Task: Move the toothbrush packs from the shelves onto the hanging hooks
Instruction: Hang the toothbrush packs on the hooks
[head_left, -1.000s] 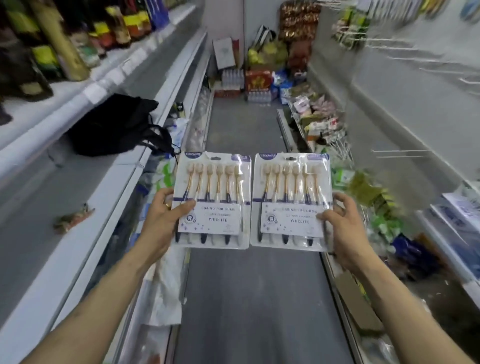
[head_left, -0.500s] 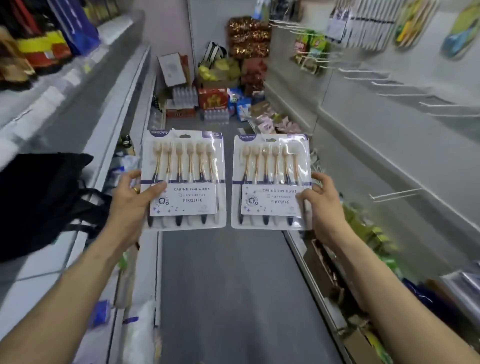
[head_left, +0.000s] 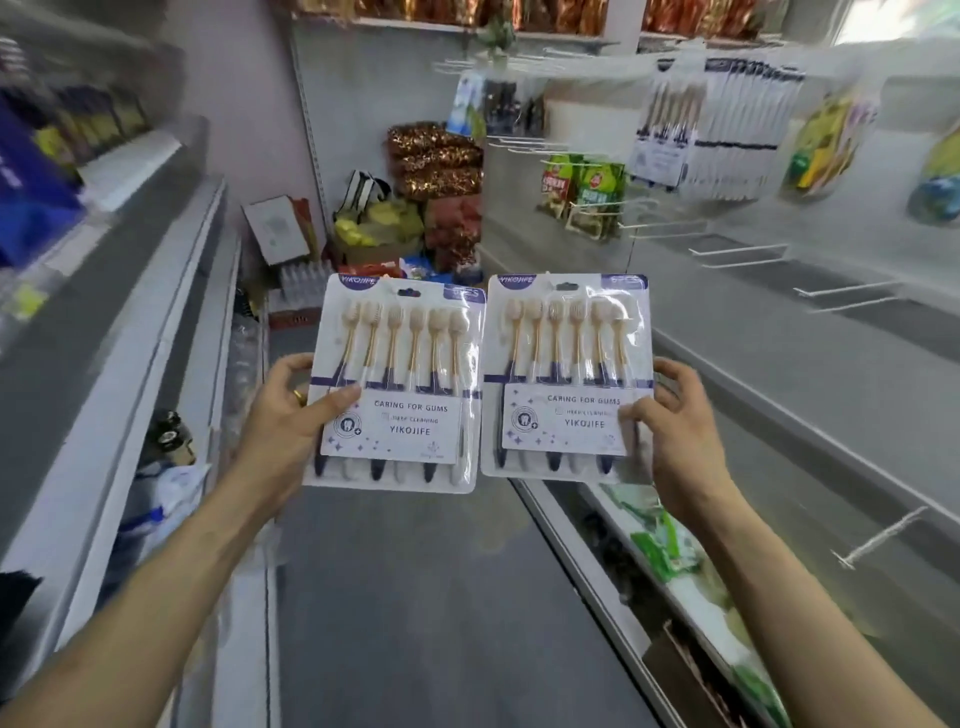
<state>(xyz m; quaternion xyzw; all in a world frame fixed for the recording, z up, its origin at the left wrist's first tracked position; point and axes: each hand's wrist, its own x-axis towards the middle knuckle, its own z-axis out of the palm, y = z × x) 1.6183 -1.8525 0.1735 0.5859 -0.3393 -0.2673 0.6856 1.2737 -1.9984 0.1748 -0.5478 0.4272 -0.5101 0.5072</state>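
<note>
Fingers (head_left: 337, 399) of the left hand (head_left: 275, 426) pinch the left pack (head_left: 400, 384), the right hand (head_left: 685, 431) pinches the right pack (head_left: 566, 374), both labelled YIKOJIFE, CARING FOR GUMS.

a narrow shop aisle with a grey floor (head_left: 415, 597) runs between grey shelves (head_left: 119, 415) toward a pale wall (head_left: 249, 104).

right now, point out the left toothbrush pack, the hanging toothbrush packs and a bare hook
left toothbrush pack (head_left: 410, 421): head view, printed label
hanging toothbrush packs (head_left: 727, 130): head view, middle of the row
bare hook (head_left: 883, 535): head view, wire prong
</note>
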